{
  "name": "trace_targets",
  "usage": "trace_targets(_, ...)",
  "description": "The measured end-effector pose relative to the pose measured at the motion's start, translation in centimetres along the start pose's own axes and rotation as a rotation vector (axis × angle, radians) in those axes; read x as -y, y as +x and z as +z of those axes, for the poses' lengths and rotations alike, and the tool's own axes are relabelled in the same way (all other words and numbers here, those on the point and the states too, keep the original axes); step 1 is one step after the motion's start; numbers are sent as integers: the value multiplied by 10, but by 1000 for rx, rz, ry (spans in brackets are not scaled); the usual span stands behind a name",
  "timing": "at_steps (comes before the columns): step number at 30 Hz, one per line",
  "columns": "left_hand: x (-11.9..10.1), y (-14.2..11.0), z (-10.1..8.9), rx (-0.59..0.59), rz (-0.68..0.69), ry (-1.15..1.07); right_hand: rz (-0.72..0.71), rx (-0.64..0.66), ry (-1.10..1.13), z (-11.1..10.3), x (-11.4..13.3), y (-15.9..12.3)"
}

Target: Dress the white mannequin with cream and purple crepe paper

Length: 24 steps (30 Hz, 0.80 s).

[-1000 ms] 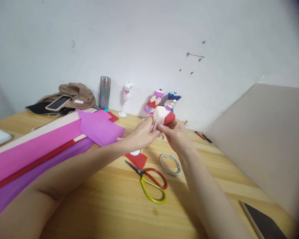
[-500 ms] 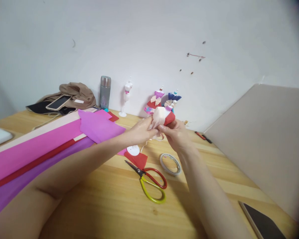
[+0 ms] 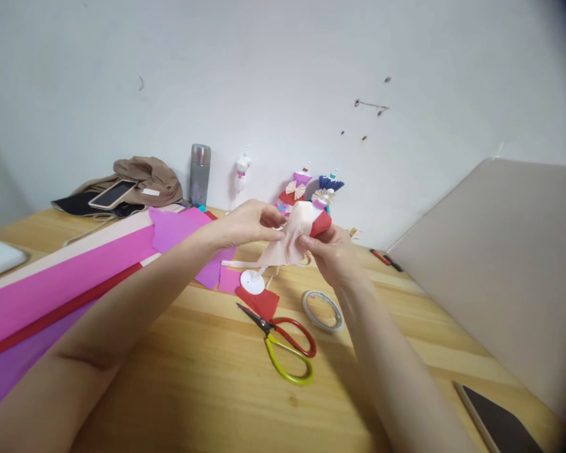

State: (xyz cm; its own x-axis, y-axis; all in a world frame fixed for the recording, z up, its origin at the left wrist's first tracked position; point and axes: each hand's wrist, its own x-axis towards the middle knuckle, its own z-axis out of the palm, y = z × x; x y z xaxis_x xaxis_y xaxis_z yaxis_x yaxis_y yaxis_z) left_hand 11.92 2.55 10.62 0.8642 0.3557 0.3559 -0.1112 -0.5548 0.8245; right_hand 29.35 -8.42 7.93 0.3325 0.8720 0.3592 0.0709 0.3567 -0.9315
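Observation:
Both hands hold a small paper figure (image 3: 296, 234) above the wooden table (image 3: 207, 377), made of pale peach paper with a red part at its top right. My left hand (image 3: 245, 223) pinches the peach paper at its upper left edge. My right hand (image 3: 332, 251) grips the figure from the right and below, fingers curled round it. A thin white stem with a round white base (image 3: 251, 281) hangs down from the figure and touches the table.
Red and yellow scissors (image 3: 285, 343), a tape roll (image 3: 323, 310) and a red paper scrap (image 3: 263, 302) lie below the hands. Pink, red and purple paper sheets (image 3: 61, 283) spread left. Paper dolls (image 3: 306, 189), a flask (image 3: 199, 175), a bag with a phone (image 3: 127, 182) stand behind.
My left hand has risen and moved left, pulling the peach paper out flatter. The white base and stem under the figure have come into view. My right hand has stayed put.

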Motion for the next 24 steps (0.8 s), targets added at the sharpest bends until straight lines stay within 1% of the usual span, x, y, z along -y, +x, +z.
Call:
trace_targets(2, 5, 3, 0, -78, -10, 29, 1, -2, 9, 1, 1, 0)
trace_targets(4, 8, 6, 5, -159, -9, 76, 1, -6, 12, 2, 2, -1)
trace_targets(6, 8, 6, 11, -228, 9, 133, 0, -12, 7, 3, 2, -1)
trace_targets(8, 3, 5, 15, -273, 24, 216, -1, -28, -2, 4, 3, 0)
trace_targets(11, -7, 1, 18, -291, 17, 371, 2, -43, -26, 4, 3, -1)
trace_targets(14, -15, -3, 23, -303, 19, 538, 8, -27, -35, 3, 3, -1)
trace_targets(19, -24, -10, 33, -294, 97, 785, 0, -31, -12, 1, 2, -1)
trace_targets(21, -28, -12, 35, -273, 75, 813, 1, -30, -10, 1, 2, -1)
trace_targets(24, -33, -13, 36, -265, 0, 747, -4, -13, -3, 1, 2, -1)
